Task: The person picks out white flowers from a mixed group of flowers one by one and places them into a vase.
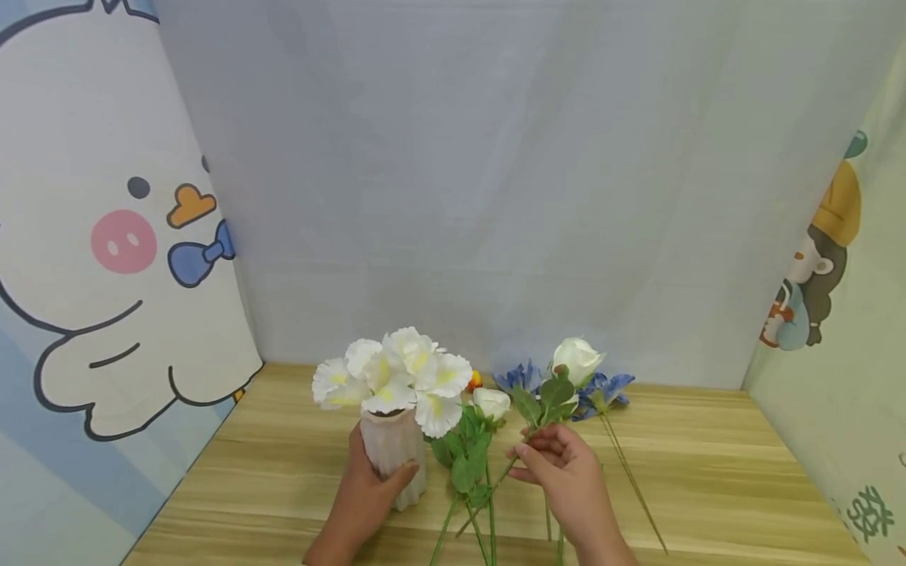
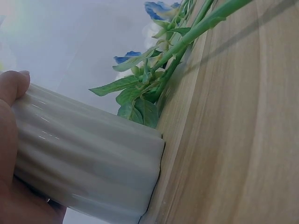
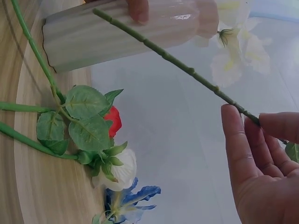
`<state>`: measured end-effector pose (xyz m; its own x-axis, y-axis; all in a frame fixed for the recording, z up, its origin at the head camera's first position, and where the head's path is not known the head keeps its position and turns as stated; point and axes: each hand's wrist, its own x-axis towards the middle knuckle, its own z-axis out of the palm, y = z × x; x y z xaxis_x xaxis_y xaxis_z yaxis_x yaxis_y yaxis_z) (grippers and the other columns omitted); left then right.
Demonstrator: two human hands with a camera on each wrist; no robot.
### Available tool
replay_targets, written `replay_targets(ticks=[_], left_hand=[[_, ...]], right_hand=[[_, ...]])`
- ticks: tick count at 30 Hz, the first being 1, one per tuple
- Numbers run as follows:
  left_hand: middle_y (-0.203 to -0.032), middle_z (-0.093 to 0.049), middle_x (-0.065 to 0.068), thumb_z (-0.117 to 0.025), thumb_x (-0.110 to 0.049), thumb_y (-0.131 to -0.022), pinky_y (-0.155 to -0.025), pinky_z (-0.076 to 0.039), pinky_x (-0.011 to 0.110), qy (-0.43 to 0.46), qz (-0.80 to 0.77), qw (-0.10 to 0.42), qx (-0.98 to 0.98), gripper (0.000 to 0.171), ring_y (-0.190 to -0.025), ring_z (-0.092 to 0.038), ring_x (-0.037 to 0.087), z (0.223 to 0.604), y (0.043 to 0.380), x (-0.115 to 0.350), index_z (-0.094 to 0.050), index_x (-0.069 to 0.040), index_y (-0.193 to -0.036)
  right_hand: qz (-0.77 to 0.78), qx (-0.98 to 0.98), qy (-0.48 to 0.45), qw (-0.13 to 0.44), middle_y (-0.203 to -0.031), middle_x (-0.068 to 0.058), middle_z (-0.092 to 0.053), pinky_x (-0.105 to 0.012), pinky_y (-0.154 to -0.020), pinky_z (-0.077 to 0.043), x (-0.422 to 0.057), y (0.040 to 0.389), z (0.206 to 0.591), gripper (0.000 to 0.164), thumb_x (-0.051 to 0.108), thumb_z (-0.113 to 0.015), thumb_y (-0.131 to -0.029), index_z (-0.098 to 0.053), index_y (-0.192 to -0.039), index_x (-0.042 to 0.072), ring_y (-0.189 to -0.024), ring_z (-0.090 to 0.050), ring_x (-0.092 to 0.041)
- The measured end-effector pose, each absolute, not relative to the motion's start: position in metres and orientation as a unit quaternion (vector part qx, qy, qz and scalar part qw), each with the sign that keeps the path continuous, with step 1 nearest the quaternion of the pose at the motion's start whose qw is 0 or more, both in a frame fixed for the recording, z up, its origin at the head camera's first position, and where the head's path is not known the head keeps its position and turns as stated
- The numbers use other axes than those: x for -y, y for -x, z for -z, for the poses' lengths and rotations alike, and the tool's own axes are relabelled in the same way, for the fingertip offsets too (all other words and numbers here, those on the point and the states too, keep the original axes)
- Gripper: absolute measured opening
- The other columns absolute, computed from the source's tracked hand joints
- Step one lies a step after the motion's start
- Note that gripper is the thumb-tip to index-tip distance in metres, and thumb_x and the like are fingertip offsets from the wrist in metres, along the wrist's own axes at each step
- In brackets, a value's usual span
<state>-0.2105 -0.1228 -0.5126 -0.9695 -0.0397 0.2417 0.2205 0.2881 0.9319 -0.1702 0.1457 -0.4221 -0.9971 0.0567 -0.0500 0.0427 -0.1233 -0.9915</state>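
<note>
A white ribbed vase stands upright on the wooden table, filled with white ruffled flowers that have yellow centres. My left hand grips it from the left, thumb across the front. To the right, my right hand pinches a white rose by its green stem between thumb and fingers. Its bloom tilts up and away, while the bare stem end points back toward the vase. In the right wrist view, the stem crosses in front of the vase; whether they touch I cannot tell.
Between the hands lie another white rose and green leaves, stems toward me. Blue flowers lie behind the right hand. A red flower shows among the leaves. A grey curtain hangs behind the table.
</note>
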Motion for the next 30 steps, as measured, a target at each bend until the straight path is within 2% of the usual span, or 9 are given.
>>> replay_targets(ticks=[4, 19, 30], left_hand=[[-0.120, -0.049, 0.004, -0.080, -0.040, -0.072, -0.088, -0.042, 0.044, 0.056, 0.595, 0.111, 0.794, 0.097, -0.104, -0.053, 0.023, 0.511, 0.210, 0.122, -0.017, -0.024, -0.143], [-0.120, -0.048, 0.006, -0.080, -0.037, -0.073, -0.088, -0.042, 0.046, 0.053, 0.595, 0.106, 0.795, 0.095, -0.105, -0.053, 0.024, 0.507, 0.207, 0.123, -0.017, -0.022, -0.143], [-0.120, -0.048, 0.007, -0.079, -0.037, -0.074, -0.087, -0.042, 0.044, 0.064, 0.586, 0.111, 0.800, 0.093, -0.104, -0.053, 0.023, 0.509, 0.209, 0.123, -0.017, -0.021, -0.142]], right_hand=[[-0.766, 0.643, 0.009, 0.015, -0.104, -0.023, -0.056, -0.042, -0.075, -0.053, -0.140, 0.169, 0.419, 0.028, 0.007, -0.067, -0.086, -0.050, -0.106, -0.005, -0.095, -0.061, -0.037], [-0.790, 0.609, -0.034, 0.054, -0.102, -0.022, -0.053, -0.043, -0.076, -0.053, -0.107, 0.159, 0.413, 0.042, 0.020, -0.074, -0.081, -0.049, -0.107, -0.002, -0.092, -0.060, -0.035], [-0.796, 0.594, -0.065, 0.095, -0.103, -0.023, -0.054, -0.043, -0.076, -0.052, -0.095, 0.158, 0.409, 0.040, 0.022, -0.072, -0.083, -0.049, -0.106, -0.001, -0.091, -0.060, -0.032]])
